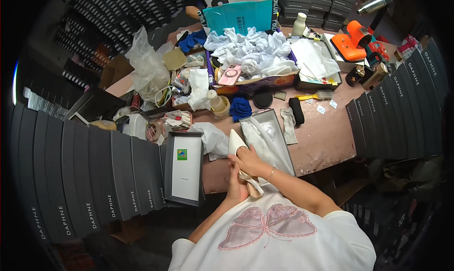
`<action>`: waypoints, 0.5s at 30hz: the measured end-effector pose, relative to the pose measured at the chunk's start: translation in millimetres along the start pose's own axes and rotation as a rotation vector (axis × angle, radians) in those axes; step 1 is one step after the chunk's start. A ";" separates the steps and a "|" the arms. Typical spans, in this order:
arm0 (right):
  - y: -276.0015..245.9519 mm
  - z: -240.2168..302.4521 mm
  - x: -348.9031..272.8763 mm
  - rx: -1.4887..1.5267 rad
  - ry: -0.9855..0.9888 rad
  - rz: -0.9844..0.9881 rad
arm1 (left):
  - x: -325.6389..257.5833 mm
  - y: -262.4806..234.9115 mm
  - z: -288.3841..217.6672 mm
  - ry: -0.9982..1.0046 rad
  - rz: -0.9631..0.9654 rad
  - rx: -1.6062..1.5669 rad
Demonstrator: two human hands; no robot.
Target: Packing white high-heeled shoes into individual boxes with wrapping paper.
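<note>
Close to my body, both hands are on a cream pointed-toe shoe [235, 142], its toe aimed away from me. My left hand [235, 183] wraps round its side from below. My right hand [251, 163] lies over the shoe's opening, with the fingers partly hidden in or behind it. The heel end, with a strap or bow, shows below my hands. Just beyond is an open grey shoebox [282, 143] with white tissue [259, 137] in it. To the left rests a box lid [185, 181], white inside with a green sticker [182, 154].
Grey shoeboxes stand in rows at left [97, 171] and right [395, 105]. Across the table are a bin of crumpled paper [253, 46], a pink phone [230, 74], a pump bottle [218, 104], a blue cloth [240, 109], a yellow-handled brush [316, 96] and an orange device [351, 43].
</note>
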State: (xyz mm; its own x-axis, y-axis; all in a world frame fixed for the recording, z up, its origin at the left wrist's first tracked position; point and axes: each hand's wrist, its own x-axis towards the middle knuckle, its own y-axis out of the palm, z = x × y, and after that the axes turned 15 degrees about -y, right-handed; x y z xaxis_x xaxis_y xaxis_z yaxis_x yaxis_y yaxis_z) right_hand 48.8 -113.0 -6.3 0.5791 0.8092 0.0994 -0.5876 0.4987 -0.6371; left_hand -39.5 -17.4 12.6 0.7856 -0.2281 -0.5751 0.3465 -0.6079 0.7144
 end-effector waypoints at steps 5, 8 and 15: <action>-11.5 38.7 -16.5 0.213 0.014 0.005 | 44.5 -14.7 -50.1 -0.040 -0.086 0.137; -7.8 22.4 -13.5 0.096 -0.029 0.069 | 56.8 -11.4 -54.2 -0.098 -0.137 0.250; -5.9 25.4 16.4 0.159 0.069 0.140 | 63.6 -38.5 -58.1 0.078 -0.312 0.356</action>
State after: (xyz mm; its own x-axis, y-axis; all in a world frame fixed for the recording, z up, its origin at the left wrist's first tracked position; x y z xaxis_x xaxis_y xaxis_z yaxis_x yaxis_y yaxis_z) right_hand 47.4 -94.8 18.5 0.5197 0.8536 -0.0374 -0.7435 0.4302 -0.5121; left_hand 26.9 35.7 -28.3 0.7130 0.0566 -0.6989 0.3860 -0.8638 0.3238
